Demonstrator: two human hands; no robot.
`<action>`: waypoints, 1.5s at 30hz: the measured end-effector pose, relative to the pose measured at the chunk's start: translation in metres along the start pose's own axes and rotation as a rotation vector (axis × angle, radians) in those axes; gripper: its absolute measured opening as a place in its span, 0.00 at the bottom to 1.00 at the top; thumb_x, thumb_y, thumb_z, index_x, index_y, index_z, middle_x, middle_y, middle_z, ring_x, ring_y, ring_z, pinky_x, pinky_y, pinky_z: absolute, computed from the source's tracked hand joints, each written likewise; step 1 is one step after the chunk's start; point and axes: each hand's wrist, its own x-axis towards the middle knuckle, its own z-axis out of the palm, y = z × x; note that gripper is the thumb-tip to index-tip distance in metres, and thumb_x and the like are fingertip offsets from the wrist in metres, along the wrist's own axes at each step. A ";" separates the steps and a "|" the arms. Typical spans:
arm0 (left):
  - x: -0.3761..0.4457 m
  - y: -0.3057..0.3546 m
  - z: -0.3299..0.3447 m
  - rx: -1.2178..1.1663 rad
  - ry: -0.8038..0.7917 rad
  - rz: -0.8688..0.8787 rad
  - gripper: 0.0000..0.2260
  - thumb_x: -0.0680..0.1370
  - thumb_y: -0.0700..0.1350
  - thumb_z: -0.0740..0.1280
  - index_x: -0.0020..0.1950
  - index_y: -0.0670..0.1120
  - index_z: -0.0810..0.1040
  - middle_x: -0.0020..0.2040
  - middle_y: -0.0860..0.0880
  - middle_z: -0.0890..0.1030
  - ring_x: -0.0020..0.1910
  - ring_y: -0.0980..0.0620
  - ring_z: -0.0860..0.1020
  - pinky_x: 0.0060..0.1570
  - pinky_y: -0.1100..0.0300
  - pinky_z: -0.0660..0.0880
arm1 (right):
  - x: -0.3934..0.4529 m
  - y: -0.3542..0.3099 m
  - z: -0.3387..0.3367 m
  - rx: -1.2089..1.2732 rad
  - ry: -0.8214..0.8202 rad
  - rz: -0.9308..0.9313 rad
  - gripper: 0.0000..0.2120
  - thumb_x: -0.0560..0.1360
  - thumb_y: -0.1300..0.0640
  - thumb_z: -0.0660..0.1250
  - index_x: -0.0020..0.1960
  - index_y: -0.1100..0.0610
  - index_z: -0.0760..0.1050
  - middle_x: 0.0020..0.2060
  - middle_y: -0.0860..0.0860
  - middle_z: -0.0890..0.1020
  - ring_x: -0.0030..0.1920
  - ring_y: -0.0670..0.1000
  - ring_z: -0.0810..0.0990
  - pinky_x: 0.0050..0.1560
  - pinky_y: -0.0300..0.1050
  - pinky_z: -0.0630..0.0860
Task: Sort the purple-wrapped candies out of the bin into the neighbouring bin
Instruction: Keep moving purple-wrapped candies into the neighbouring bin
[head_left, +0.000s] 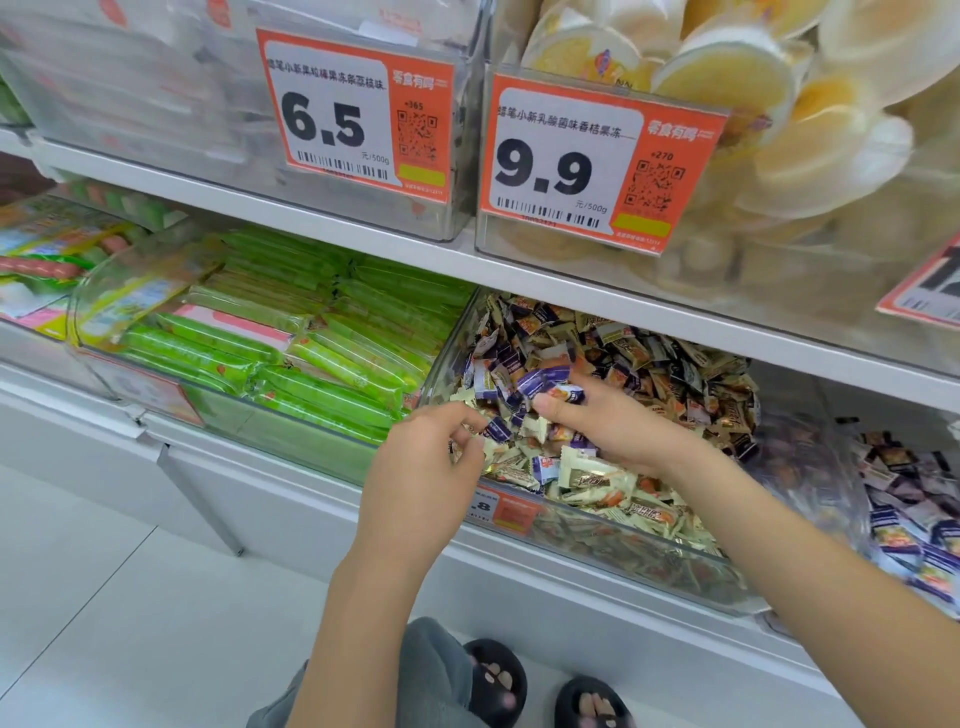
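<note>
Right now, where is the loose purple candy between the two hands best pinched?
Probably by a crimped end of the purple candy, coming from above and the front: it lies on top of the heap in the mixed bin, between the left hand and right hand.

The left orange price tag is showing 6.5 and 元/500g. The right orange price tag is showing 9.9, 元/500g and +270.

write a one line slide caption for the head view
Both hands in the mixed candy bin: right hand holds purple-wrapped candies, left hand picks among cream ones.
</note>
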 end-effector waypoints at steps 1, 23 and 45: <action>0.000 0.002 0.002 -0.007 0.015 0.000 0.07 0.76 0.43 0.67 0.52 0.52 0.80 0.38 0.57 0.76 0.31 0.58 0.73 0.32 0.60 0.70 | -0.003 0.000 -0.002 0.116 -0.017 0.035 0.41 0.66 0.38 0.67 0.75 0.51 0.60 0.73 0.49 0.65 0.71 0.49 0.66 0.69 0.50 0.65; 0.019 0.032 0.052 -0.085 -0.069 -0.036 0.06 0.75 0.46 0.68 0.39 0.49 0.75 0.32 0.44 0.79 0.33 0.47 0.76 0.37 0.54 0.73 | -0.071 0.011 -0.045 0.981 0.327 0.137 0.28 0.75 0.58 0.69 0.71 0.53 0.61 0.59 0.55 0.73 0.32 0.48 0.69 0.24 0.37 0.68; -0.003 0.015 0.028 0.123 0.121 0.027 0.09 0.73 0.43 0.70 0.52 0.49 0.78 0.36 0.55 0.77 0.35 0.53 0.76 0.35 0.56 0.75 | -0.148 0.038 -0.061 -0.147 0.612 -0.324 0.12 0.76 0.61 0.65 0.50 0.44 0.77 0.48 0.37 0.80 0.48 0.35 0.78 0.48 0.27 0.73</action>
